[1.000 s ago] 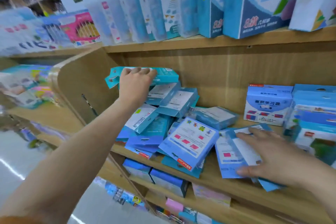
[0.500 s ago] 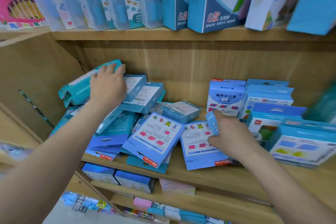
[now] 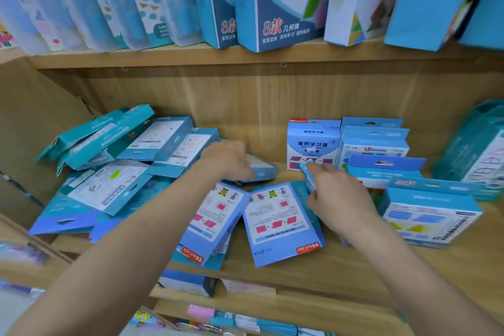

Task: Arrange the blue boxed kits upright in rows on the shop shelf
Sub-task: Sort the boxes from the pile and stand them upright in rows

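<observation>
**Right hand holds a kit on edge, just short of the upright row**

The right hand is closed around a slim blue kit, fingers and thumb pinching its lower part. The kit is seen edge-on. Its long axis runs up and slightly away from the person, and its top corner tips towards the back of the shelf.

Directly beyond that corner stands an upright kit with a white and blue front, close to the shelf's back wall. The held kit overlaps its lower front edge from this angle. Whether the two touch cannot be told.

To the right of the upright kit, more standing kits face forward, one in front of another. The right hand is the nearer hand to this row. A short push away and a little rightward would probably seat the held kit in line.

The left hand lies over a grey-blue box resting flat at mid-shelf. The hand is blurred, so it is unclear whether it grips the box or only rests on it.

Nearer the person, two flat kits lie face up side by side between the forearms, their long axes running front to back. Further left is a loose heap of blue and teal boxes, leaning on each other at mixed angles against the side wall.

All of this sits on a wooden shelf. Most of the sorting appears still to be done.
</observation>
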